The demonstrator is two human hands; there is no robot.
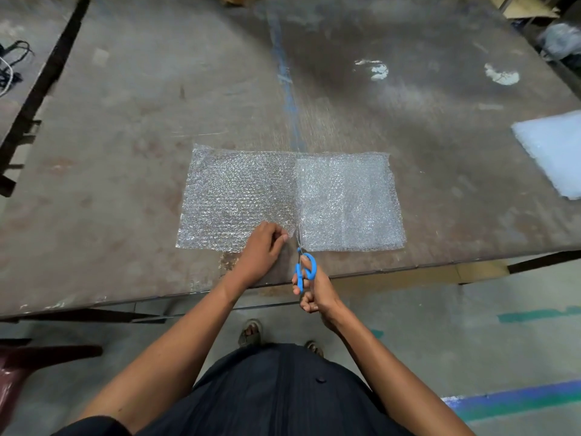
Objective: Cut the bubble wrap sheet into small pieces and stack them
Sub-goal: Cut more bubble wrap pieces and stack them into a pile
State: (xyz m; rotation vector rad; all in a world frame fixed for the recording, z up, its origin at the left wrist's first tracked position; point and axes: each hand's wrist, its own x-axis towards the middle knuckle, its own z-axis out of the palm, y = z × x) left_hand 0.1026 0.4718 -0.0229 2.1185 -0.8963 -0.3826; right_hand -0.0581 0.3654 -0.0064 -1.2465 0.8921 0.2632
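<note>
Bubble wrap (pixel 239 196) pinched by the left hand (pixel 262 251); right hand (pixel 309 289) grips scissors (pixel 304 269). Slack sheet could bunch, skewing the cut.

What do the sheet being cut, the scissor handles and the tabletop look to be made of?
Bubble wrap sheet: clear plastic film, glossy, its bubble pattern glinting. Scissors: handles look like smooth blue plastic; blades barely visible, probably metal. Table: dull, worn grey-brown surface with stains and scratches, possibly metal or coated board; cannot tell.
</note>
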